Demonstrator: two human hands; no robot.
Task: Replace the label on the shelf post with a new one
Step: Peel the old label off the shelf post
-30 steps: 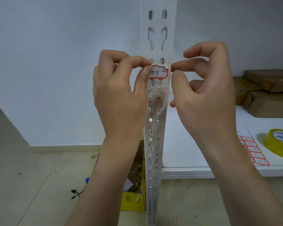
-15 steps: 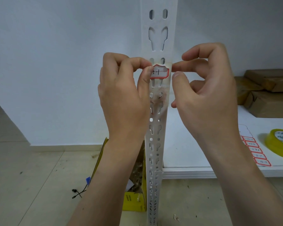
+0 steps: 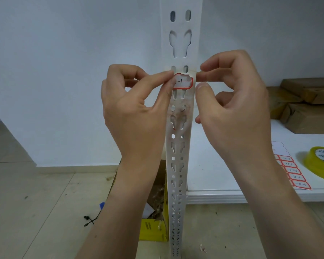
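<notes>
Red-bordered white label (image 3: pixel 182 82), inked black, sits on the post (image 3: pixel 180 43); left hand (image 3: pixel 137 116) pinches its edge, right hand (image 3: pixel 232 109) pinches the post.

Head view. The white slotted shelf post (image 3: pixel 180 43) stands upright at centre, with a red-bordered label (image 3: pixel 183 83) on its face. We note the left hand (image 3: pixel 137 113) pinching the label's left end between thumb and forefinger. The right hand (image 3: pixel 234 109) pinches the post's right edge level with the label, its other fingers curled. Just below the label there is a smudged brownish patch (image 3: pixel 180 114). On the white shelf (image 3: pixel 223 195) to the right lie a label sheet (image 3: pixel 292 171), a tape roll (image 3: pixel 320 163) and brown parcels (image 3: pixel 307 105). A yellow box (image 3: pixel 151 230) sits on the floor behind the post.
</notes>
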